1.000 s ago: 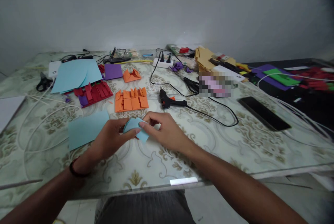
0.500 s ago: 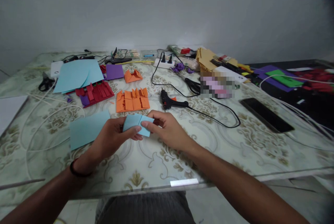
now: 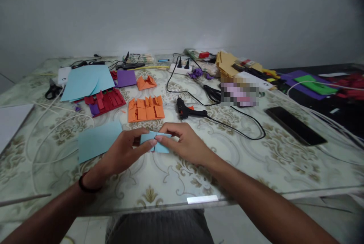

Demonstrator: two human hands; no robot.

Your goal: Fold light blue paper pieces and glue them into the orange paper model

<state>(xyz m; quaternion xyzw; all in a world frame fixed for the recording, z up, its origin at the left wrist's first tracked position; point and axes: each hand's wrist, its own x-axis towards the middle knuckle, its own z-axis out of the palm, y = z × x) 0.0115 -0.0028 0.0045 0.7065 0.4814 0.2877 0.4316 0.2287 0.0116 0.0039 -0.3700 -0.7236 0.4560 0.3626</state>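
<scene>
A small folded light-blue paper (image 3: 155,141) lies low over the patterned table (image 3: 199,168), pinched between both hands. My left hand (image 3: 125,153) grips its left side with thumb and fingers closed. My right hand (image 3: 182,143) pinches its right side, fingers bent over the top edge. A larger flat light-blue sheet (image 3: 98,140) lies just left of my left hand. Folded orange paper pieces (image 3: 145,108) sit right behind the hands.
A black glue gun (image 3: 189,111) with its cord lies behind my right hand. Red and purple folded pieces (image 3: 105,101), blue sheets (image 3: 83,81), two pairs of scissors (image 3: 52,89) (image 3: 212,93), a power strip (image 3: 182,68) and a dark phone (image 3: 295,125) surround the work area. White cable (image 3: 48,130) loops at left.
The folded blue paper has come down from a raised tilt to nearly flat on the table, and both hands have closed in over it. The view shifted slightly.
</scene>
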